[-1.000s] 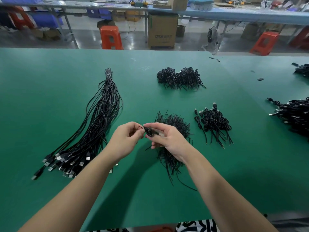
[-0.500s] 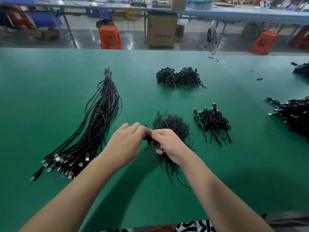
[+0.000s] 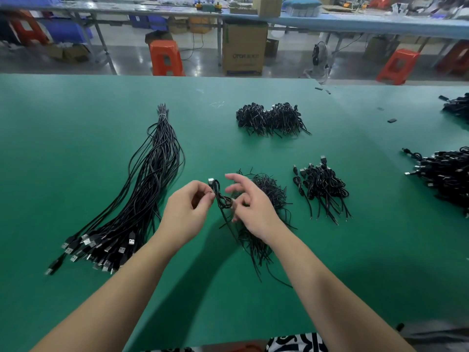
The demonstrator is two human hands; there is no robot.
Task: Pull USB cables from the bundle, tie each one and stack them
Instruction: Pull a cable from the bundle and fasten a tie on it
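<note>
Right hand [image 3: 250,207] has spread open off the coiled black USB cable [image 3: 220,196], left hand [image 3: 189,209] alone pinching it above the green worktop [image 3: 76,153], so the tie looks finished, stacking next.

Site: factory assembly floor, cable-finishing station.

Long green-matted counter [image 3: 76,138] carries one banded bundle of long black USB cables [image 3: 142,189] with plugs fanned at the near end, plus separate heaps of short tied black cables [image 3: 272,119], [image 3: 322,185], and a larger heap at the right edge [image 3: 444,174]. Beyond it, a polished grey concrete floor [image 3: 127,57], orange plastic stools [image 3: 166,58], a printed brown cardboard carton [image 3: 245,47], a small black floor fan [image 3: 317,55]. A second, blue-topped counter on metal legs [image 3: 355,24] runs across the back, cluttered with boxes and parts; blue plastic crates [image 3: 63,30] sit below it.
</note>
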